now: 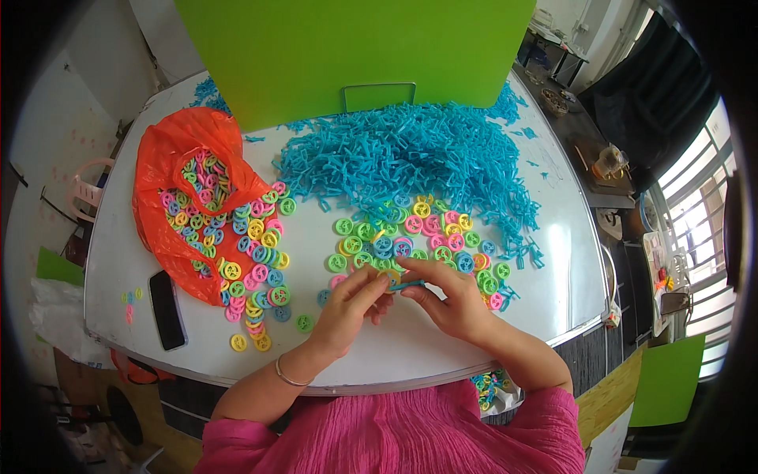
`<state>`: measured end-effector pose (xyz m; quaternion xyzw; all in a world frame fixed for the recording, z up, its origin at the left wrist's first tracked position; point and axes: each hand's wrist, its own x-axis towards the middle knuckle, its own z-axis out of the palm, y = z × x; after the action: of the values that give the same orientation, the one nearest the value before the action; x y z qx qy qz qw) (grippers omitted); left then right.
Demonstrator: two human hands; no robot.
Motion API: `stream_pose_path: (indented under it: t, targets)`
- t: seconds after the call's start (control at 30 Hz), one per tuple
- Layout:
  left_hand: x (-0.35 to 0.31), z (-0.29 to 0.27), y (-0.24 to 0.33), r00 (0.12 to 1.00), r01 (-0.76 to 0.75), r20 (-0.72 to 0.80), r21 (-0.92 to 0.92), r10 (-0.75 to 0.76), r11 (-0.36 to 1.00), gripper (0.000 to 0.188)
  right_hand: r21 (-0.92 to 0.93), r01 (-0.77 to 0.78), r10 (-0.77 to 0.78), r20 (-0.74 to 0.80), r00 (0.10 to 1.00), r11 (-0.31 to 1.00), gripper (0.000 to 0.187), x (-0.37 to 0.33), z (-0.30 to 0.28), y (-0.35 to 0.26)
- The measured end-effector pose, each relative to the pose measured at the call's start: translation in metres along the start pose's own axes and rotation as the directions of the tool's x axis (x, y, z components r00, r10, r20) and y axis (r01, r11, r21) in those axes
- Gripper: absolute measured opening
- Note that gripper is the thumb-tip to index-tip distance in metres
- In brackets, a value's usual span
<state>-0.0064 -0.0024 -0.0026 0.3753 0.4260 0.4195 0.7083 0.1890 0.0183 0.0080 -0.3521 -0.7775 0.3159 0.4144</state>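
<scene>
Bright blue marks the piece (408,285) between the fingers (365,292), against the yellow of the wheel (392,276) pinched there. Just beyond the fingers, the loose wheels (413,224) mix green, pink, yellow and blue; farther beyond, the heap (410,154) is one solid teal-blue. To the fingers' left, the bag (156,182) is orange-red, with the same four wheel colours scattered in and beside it, and the phone (166,312) has a black face. Around the fingers the surface (560,245) is white. Behind them, the shirt (395,430) is magenta with fine crinkled lines.
</scene>
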Motion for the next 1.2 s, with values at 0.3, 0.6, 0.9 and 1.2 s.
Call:
stream_pose_path:
  t: [0.3, 0.6, 0.9, 1.2]
  targets:
    - [-0.005, 0.008, 0.001, 0.995, -0.041, -0.087, 0.118, 0.052, 0.992, 0.033, 0.264, -0.286, 0.232, 0.216, 0.948, 0.921, 0.030, 0.000, -0.011, -0.005]
    - [-0.008, 0.015, -0.003, 0.988, 0.000, -0.153, 0.070, 0.010, 0.998, 0.034, 0.053, -0.107, 0.098, 0.154, 0.983, 0.993, 0.028, -0.002, 0.000, -0.006]
    - [-0.012, 0.018, -0.012, 0.973, -0.077, -0.201, 0.172, 0.112, 0.982, 0.039, 0.418, -0.431, 0.399, 0.166, 0.902, 0.800, 0.024, -0.009, 0.013, 0.001]
    - [-0.016, 0.034, -0.013, 0.958, -0.156, -0.232, 0.065, 0.167, 0.986, 0.038, 0.702, -0.477, 0.542, 0.152, 0.826, 0.530, 0.021, -0.010, 0.019, -0.002]
